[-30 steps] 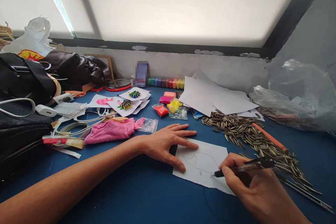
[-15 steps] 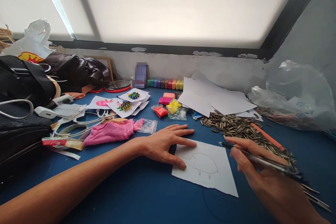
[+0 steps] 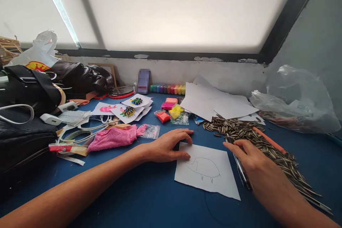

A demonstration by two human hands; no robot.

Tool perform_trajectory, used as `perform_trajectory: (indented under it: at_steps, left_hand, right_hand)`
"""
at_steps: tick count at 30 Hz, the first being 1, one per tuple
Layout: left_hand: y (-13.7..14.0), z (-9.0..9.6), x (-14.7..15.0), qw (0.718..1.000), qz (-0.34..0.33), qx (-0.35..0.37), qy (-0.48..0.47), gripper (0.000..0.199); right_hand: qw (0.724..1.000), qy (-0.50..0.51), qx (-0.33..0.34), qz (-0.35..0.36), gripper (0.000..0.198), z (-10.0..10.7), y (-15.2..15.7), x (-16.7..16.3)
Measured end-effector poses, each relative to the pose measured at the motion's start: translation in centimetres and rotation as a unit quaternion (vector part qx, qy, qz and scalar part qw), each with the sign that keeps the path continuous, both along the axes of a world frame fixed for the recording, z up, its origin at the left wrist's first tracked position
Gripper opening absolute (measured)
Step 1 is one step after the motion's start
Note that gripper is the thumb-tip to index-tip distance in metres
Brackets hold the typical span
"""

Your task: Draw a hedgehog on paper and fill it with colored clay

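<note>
My left hand (image 3: 171, 146) rests at the left edge of a small white sheet of paper (image 3: 221, 192), its thumb and index fingertip on the edge. The fingers are apart and slightly bent. A thin line drawing of a rounded animal shape with short legs shows on the sheet. To the right of the paper, my right hand (image 3: 255, 162) is low over the table with its thumb and fingers across a pen (image 3: 242, 174). The pen lies slanted along the thumb side of the hand, and its middle is hidden.
Striped sunflower seeds (image 3: 227, 124) are heaped behind my right hand, with an orange stick (image 3: 269, 139) among them. Paper sheets (image 3: 213, 99) and bagged coloured clay (image 3: 162, 116) lie farther back. A pink cloth (image 3: 113, 138), cables and dark bags (image 3: 24, 131) crowd the left.
My right hand has turned palm down and lowered the pen beside the paper. My left hand's spread fingers have drawn in and bent. The view has shifted slightly.
</note>
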State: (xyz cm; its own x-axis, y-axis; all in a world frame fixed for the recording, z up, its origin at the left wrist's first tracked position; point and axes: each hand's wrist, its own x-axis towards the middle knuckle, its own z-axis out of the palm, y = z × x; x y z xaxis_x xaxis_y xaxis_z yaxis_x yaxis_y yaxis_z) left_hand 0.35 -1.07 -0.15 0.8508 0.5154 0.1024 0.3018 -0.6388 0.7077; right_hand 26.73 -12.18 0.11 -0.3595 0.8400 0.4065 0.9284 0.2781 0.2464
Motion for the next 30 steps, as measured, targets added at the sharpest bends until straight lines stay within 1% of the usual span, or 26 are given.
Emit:
perform_trajectory:
  at_steps: [2, 5, 12, 14, 18, 21, 25, 30]
  left_hand:
    - [-0.1, 0.0, 0.3, 1.0, 0.019, -0.008, -0.001, 0.033]
    - [-0.1, 0.0, 0.7, 0.999, 0.049, -0.012, -0.003, 0.036]
    - [-0.1, 0.8, 1.7, 0.997, 0.067, -0.031, 0.023, 0.018]
    - [-0.1, 1.0, 1.9, 0.996, 0.074, -0.029, 0.025, 0.017]
    - [0.4, 1.2, 2.3, 0.993, 0.114, -0.009, 0.015, 0.017]
    - [0.9, 1.3, 2.8, 0.991, 0.131, -0.011, 0.007, 0.014]
    - [1.3, 1.0, 3.5, 0.99, 0.139, -0.011, -0.001, 0.03]
    - [1.2, -0.2, 4.0, 0.99, 0.141, 0.008, 0.002, 0.028]
  right_hand:
    - [1.0, -0.004, -0.013, 0.006, 0.071, -0.4, 0.1, 0.3]
    - [1.0, -0.016, -0.014, 0.005, 0.073, -0.9, 0.3, 0.7]
    - [1.0, -0.03, 0.0, 0.002, 0.069, -1.6, 0.4, 1.0]
    - [1.0, -0.015, -0.008, 0.001, 0.063, -1.6, 0.3, 0.8]
    - [0.998, 0.048, -0.049, -0.005, 0.04, -1.1, -0.1, 0.3]
    - [0.994, 0.078, -0.073, -0.016, 0.026, -1.0, -0.2, 0.2]
    - [0.993, 0.069, -0.089, -0.042, 0.02, -1.1, -0.5, 0.0]
    - [0.99, 0.037, -0.109, -0.077, 0.015, -0.9, -1.0, -0.5]
